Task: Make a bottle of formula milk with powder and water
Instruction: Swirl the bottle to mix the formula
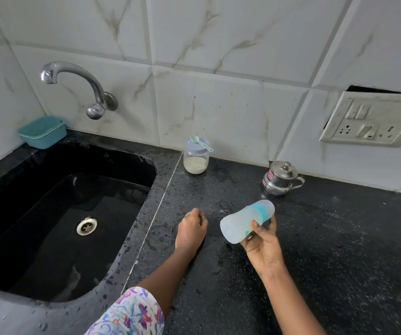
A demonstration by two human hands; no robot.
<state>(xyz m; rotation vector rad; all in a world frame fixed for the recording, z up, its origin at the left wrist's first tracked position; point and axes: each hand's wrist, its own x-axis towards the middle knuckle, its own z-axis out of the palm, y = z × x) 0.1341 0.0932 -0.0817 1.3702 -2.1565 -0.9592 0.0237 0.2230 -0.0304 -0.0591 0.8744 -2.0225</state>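
Black speckled stone makes up the bench before us, wet in patches. We see the right hand holding the baby bottle tilted nearly on its side above the bench, its fingers wrapped round the body and the capped teal-ringed end pointing away. Our left hand rests on the bench just beside it, curled shut with nothing visible inside. Against the tiled wall stands the powder jar, a green scoop lying on its lid, well apart from a steel pot. Left lies the dark sink under a tap.
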